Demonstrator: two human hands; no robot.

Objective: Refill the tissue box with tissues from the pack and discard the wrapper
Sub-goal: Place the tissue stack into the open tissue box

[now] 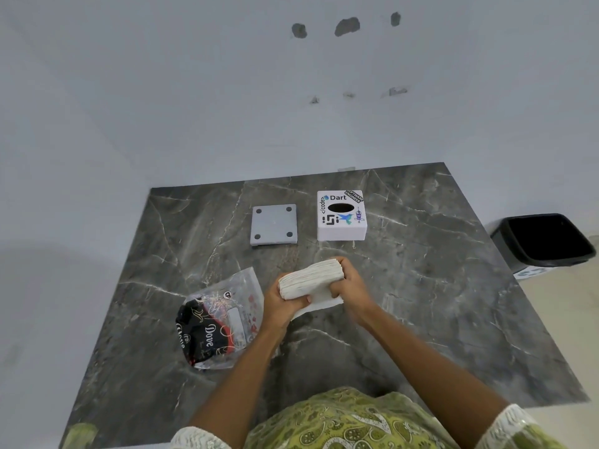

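Both bare hands, left hand (281, 305) and right hand (350, 284), clench a thick white stack of folded tissues (310, 279) above the dark marble table (421, 319). Left of them lies the empty clear plastic wrapper (216, 322). Beyond sit the white stickered tissue box (341, 215), its flat grey base plate (274, 224), and a black bin (544, 239) beside the table.

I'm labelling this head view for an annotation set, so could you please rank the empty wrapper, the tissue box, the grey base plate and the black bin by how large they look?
1. Black bin, largest, though cut by the table edge.
2. Empty wrapper, close behind; its nearness to the camera makes this order unsure.
3. Tissue box and grey base plate look alike; no ranking.
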